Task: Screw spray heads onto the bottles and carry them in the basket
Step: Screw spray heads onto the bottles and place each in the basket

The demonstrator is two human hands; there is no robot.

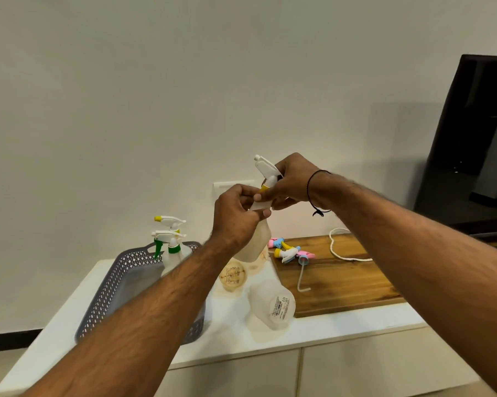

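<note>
My left hand [237, 217] grips the neck of a translucent bottle [254, 243] held up above the white counter. My right hand [291, 181] grips a white spray head with a yellow collar [266, 170] that sits on that bottle's mouth. A grey perforated basket [118, 279] stands at the left and holds two bottles, one with a green-collared head [170, 242] and one with a yellow-tipped head [168, 220]. Two more bottles without heads lie on the counter, a cream one [233, 277] and a clear one [273, 308]. Loose spray heads [289, 252] in pink, blue and yellow lie on the wooden board.
A wooden board [341, 279] covers the right part of the white counter [233, 333], with a white cord [341, 247] on it. A dark screen [470, 133] stands at the far right. A wall socket plate [224, 186] is behind my hands.
</note>
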